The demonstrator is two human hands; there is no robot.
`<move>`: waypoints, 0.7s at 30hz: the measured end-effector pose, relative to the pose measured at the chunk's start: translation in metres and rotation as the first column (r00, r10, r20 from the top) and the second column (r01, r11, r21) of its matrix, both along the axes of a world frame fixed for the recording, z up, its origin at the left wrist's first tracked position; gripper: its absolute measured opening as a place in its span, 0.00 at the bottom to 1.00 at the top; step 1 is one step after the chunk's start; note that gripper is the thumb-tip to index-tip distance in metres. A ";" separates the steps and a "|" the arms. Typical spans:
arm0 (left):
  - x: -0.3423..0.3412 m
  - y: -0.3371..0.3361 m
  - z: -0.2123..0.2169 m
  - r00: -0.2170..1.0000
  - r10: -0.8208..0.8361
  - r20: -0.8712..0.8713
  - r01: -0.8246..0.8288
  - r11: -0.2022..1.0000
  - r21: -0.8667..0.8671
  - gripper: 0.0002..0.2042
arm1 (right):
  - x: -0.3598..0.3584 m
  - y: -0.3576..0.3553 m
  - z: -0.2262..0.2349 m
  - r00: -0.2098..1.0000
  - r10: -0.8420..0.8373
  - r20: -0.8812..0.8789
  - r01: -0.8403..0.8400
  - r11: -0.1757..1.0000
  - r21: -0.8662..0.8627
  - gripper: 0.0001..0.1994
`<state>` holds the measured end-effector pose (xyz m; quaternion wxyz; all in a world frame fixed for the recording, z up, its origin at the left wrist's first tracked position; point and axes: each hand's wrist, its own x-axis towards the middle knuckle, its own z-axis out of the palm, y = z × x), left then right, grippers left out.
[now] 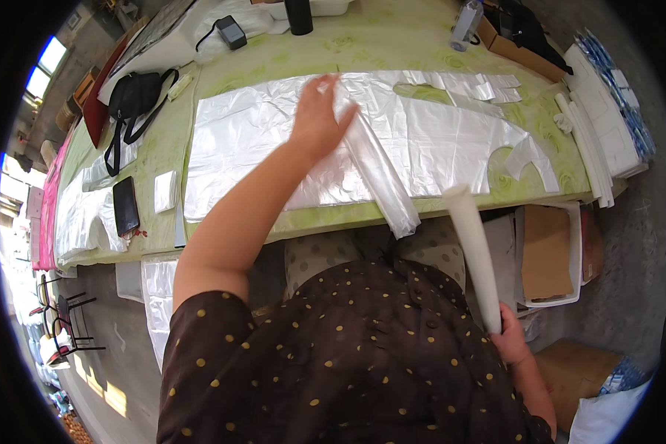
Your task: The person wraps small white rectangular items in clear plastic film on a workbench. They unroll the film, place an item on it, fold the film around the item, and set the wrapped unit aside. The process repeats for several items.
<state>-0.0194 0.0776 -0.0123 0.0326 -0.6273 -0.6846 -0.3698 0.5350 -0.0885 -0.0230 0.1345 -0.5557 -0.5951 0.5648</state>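
The left hand [320,122], blurred at upper centre, had its fingers spread over the upper end of a folded plastic strip [381,174]; contact was hard to tell. At lower right, the right hand [512,337] was wrapped around the lower end of a white roll [472,248]. A shiny plastic sheet [248,140] lay across upper centre.

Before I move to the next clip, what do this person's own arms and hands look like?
The left hand and right hand are ungloved, and both forearms are bare, with no watch or bracelet visible. The left sleeve is short, dark brown with small yellow dots, matching the shirt. The left hand is blurred, so a ring cannot be ruled out.
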 end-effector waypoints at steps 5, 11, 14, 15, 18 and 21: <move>0.053 -0.084 -0.001 0.781 -0.551 -0.295 0.412 0.809 -0.420 0.47 | -0.033 0.064 0.006 0.998 0.036 -0.059 -0.027 0.989 0.148 0.34; 0.046 -0.104 0.004 0.688 -0.677 -0.261 0.505 0.705 -0.498 0.46 | -0.136 0.148 0.059 0.906 0.278 0.320 -0.422 0.656 0.626 0.26; 0.048 -0.104 0.008 0.687 -0.689 -0.231 0.513 0.685 -0.517 0.45 | -0.171 0.187 0.059 0.839 0.280 0.466 -0.543 0.455 0.706 0.26; 0.049 -0.104 0.006 0.684 -0.693 -0.230 0.521 0.684 -0.511 0.45 | -0.182 0.200 0.057 0.815 0.262 0.517 -0.579 0.409 0.705 0.26; 0.058 -0.106 0.010 0.703 -0.664 -0.254 0.482 0.707 -0.517 0.46 | -0.213 0.237 0.047 0.797 0.171 0.579 -0.595 0.387 0.704 0.26; 0.070 -0.113 0.011 0.727 -0.616 -0.304 0.429 0.753 -0.499 0.44 | -0.237 0.262 0.045 0.806 0.081 0.586 -0.560 0.425 0.711 0.25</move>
